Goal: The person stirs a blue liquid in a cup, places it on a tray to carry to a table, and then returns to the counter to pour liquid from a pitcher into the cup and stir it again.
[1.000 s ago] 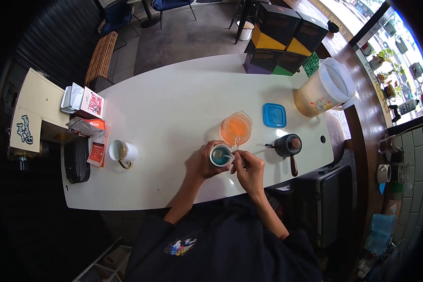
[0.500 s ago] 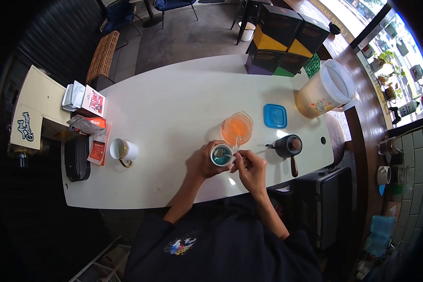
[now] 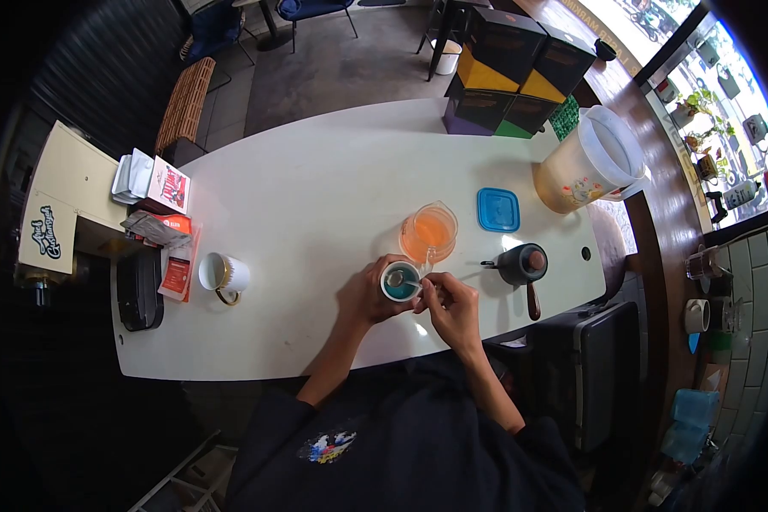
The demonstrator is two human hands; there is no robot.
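Frame centre: left hand [image 3: 375,294] grips cup [image 3: 387,295] of blue liquid [image 3: 398,287]; right hand [image 3: 454,309] pinches spoon [image 3: 413,283] in it; glass jug [image 3: 429,232] just above.

On the bench [image 3: 299,179], the mug [image 3: 224,272] stands at left. The jug [image 3: 429,232] is just behind the cup [image 3: 400,281]. The pot [image 3: 522,264] is to the right, with the lid [image 3: 497,209] behind it. The pitcher [image 3: 590,160] stands farther right, the boxes [image 3: 517,72] at the back edge.

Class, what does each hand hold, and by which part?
Left hand: the small cup, around its outer wall. Right hand: the spoon, by its handle.
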